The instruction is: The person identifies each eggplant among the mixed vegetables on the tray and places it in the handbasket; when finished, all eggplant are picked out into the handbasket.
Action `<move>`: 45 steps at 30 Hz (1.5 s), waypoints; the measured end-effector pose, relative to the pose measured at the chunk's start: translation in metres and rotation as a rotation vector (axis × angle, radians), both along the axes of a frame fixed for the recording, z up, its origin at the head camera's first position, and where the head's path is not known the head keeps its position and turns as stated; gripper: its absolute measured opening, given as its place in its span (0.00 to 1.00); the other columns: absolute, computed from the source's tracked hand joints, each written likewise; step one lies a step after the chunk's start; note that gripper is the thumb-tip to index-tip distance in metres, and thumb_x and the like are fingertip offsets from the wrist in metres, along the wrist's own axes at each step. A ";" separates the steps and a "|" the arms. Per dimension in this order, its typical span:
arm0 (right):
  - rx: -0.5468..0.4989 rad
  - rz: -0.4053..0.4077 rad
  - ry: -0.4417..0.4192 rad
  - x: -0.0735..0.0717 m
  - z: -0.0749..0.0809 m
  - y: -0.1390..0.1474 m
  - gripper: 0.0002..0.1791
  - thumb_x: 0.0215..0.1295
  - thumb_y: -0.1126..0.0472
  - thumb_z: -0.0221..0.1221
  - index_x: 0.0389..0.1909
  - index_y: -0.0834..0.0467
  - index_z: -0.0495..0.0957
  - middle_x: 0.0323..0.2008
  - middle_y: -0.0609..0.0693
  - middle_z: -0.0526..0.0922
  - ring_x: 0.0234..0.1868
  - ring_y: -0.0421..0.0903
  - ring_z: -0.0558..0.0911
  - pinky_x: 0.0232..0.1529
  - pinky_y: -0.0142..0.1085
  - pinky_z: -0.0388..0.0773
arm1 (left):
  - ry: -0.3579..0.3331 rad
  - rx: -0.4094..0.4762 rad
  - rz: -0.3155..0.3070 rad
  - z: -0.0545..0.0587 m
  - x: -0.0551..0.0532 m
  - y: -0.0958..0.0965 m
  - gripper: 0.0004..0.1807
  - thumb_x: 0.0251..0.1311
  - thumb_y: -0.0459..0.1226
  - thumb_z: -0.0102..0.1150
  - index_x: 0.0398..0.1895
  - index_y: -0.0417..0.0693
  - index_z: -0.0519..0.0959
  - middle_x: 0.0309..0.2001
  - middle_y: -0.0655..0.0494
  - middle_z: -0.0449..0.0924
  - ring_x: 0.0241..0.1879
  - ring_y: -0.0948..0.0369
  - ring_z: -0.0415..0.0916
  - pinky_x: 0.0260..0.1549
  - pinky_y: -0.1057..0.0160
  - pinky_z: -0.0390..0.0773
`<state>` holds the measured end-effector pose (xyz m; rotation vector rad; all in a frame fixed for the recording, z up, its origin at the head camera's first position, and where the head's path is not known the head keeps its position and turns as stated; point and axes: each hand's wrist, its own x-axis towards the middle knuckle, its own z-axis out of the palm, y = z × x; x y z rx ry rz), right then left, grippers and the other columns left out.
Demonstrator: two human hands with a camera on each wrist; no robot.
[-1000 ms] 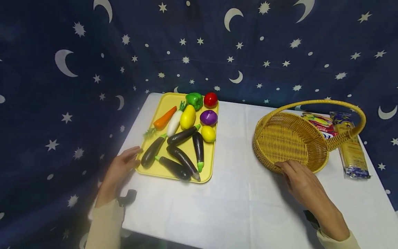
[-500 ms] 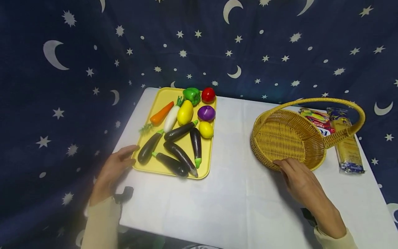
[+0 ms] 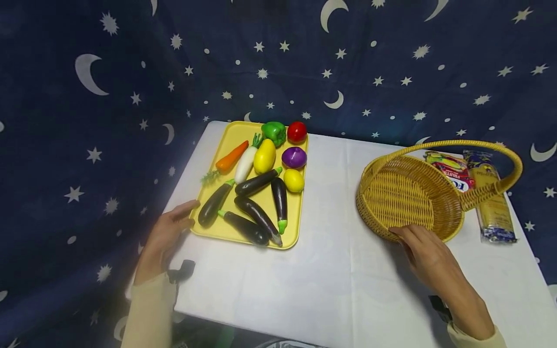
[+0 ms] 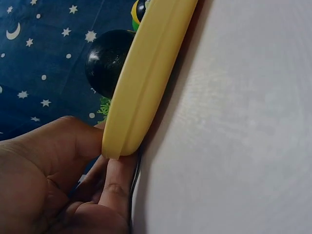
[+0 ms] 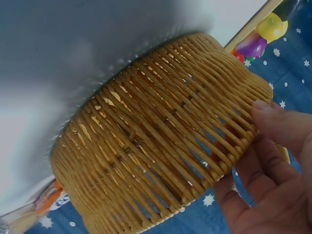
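My left hand (image 3: 167, 234) is at the near left corner of a yellow tray (image 3: 197, 231). In the left wrist view, thumb and fingers pinch the tray's edge (image 4: 146, 83). My right hand (image 3: 428, 256) grips the near rim of a round wicker basket (image 3: 398, 198) with a tall handle, thumb outside and fingers over the rim. No item shows inside the basket. Several eggplants (image 3: 256, 215) lie on the tray, with a carrot (image 3: 232, 157), a white radish (image 3: 245, 164), a yellow mango-like fruit (image 3: 264, 157), a green bell pepper (image 3: 274, 133) and a lemon (image 3: 294, 180).
A purple round vegetable (image 3: 294, 157) and a red round fruit (image 3: 297, 132) sit along the tray's right side. Behind the basket lie a red fruit-print packet (image 3: 452, 169) and a pasta bag (image 3: 493, 208). A starry blue cloth (image 3: 348, 87) hangs behind the white table (image 3: 326, 270).
The view shifts slightly as the head moves. Both hands stay on the tray and the basket, and the items keep their places.
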<state>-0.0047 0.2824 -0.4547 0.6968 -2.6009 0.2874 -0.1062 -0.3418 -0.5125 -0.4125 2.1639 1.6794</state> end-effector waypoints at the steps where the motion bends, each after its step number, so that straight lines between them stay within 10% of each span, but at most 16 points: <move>1: -0.004 0.003 0.000 0.001 0.000 0.000 0.32 0.88 0.48 0.31 0.50 0.61 0.83 0.37 0.52 0.83 0.36 0.51 0.82 0.34 0.48 0.78 | -0.013 0.007 0.005 0.000 0.001 0.001 0.36 0.68 0.33 0.60 0.79 0.60 0.70 0.85 0.58 0.60 0.88 0.52 0.45 0.87 0.40 0.47; 26: -0.081 0.006 -0.042 0.026 0.002 -0.010 0.33 0.88 0.45 0.35 0.51 0.59 0.86 0.43 0.53 0.84 0.45 0.50 0.81 0.50 0.42 0.72 | 0.015 -0.056 -0.088 -0.006 0.007 0.008 0.35 0.70 0.36 0.64 0.80 0.54 0.68 0.83 0.59 0.61 0.88 0.49 0.44 0.87 0.38 0.43; 36: -0.426 0.097 0.026 0.014 0.017 -0.113 0.22 0.85 0.51 0.50 0.60 0.62 0.83 0.52 0.58 0.84 0.50 0.50 0.83 0.61 0.18 0.73 | 0.000 -0.063 -0.107 -0.008 0.006 0.006 0.35 0.71 0.38 0.63 0.80 0.56 0.68 0.83 0.61 0.60 0.88 0.49 0.44 0.86 0.38 0.44; 45: -0.405 0.189 -0.143 -0.017 -0.004 -0.205 0.24 0.68 0.68 0.68 0.64 0.62 0.78 0.59 0.58 0.80 0.60 0.52 0.83 0.61 0.37 0.85 | 0.047 -0.119 -0.142 -0.001 0.002 0.000 0.35 0.72 0.40 0.64 0.80 0.54 0.67 0.82 0.56 0.62 0.87 0.48 0.46 0.86 0.38 0.46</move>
